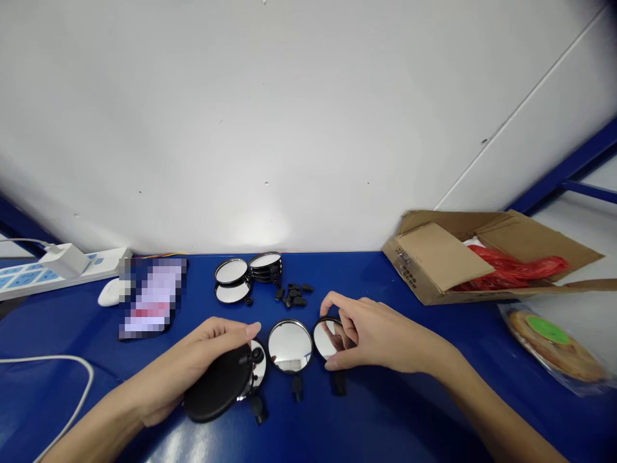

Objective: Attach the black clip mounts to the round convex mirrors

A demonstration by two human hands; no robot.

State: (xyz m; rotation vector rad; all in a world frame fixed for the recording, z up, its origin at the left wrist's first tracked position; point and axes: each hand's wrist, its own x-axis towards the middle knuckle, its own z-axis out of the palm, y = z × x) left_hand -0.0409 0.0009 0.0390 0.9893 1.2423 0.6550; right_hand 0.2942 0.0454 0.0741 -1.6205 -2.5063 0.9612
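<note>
My left hand (212,350) holds a black-backed mirror (219,382), my right hand (361,331) pinches a second mirror (328,337) by its rim, and a slip could knock either against the third mirror (290,345) lying between them.

Right, here's what we've got: the left grip (212,360) and the right grip (371,334), both bare hands with long, slim fingers, and the nail on the left thumb (253,330) is trimmed short! Behind each grip, the left forearm (91,431) and the right forearm (496,411) run on slender and bare.
</note>
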